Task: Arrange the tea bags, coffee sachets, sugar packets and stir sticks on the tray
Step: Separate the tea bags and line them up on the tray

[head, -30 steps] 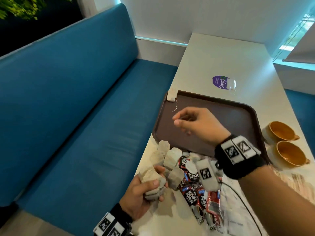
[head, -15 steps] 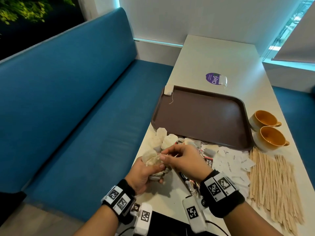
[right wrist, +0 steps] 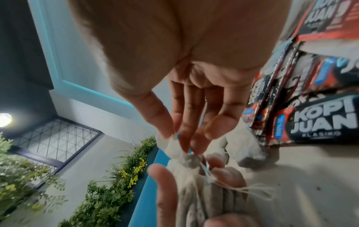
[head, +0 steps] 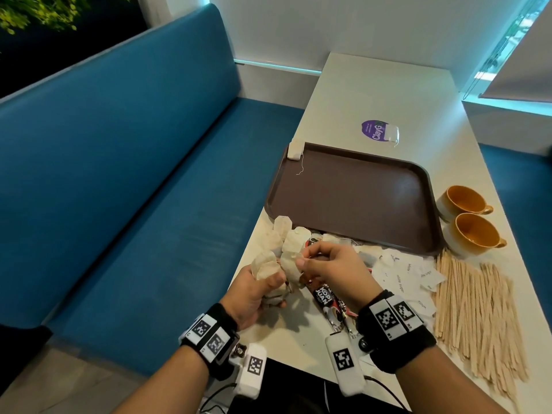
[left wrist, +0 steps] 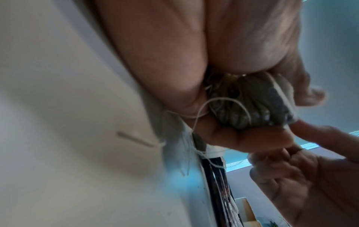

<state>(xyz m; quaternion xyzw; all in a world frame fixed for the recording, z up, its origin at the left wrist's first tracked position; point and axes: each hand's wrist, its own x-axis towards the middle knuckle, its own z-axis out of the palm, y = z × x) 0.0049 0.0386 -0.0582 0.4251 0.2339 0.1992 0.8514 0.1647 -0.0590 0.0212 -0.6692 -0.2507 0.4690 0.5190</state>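
My left hand (head: 263,289) grips a bunch of tea bags (head: 267,268) at the table's near left edge; the left wrist view shows the bunch (left wrist: 250,104) wedged in the curled fingers, strings trailing. My right hand (head: 307,262) pinches the top of one tea bag (right wrist: 175,148) in that bunch. More tea bags (head: 283,228) lie just beyond. Coffee sachets (head: 325,297) lie under my right wrist. The brown tray (head: 424,186) holds one tea bag (head: 295,150) on its far left corner. Sugar packets (head: 403,273) and stir sticks (head: 475,312) lie to the right.
Two orange cups (head: 469,222) stand right of the tray. A purple sticker with a clear holder (head: 379,134) lies beyond the tray. A blue bench (head: 134,189) runs along the table's left edge. The white table (head: 382,94) extends far behind.
My right hand came back from above the tray to the bunch in my left hand and now pinches a tea bag there. The left hand stayed put.
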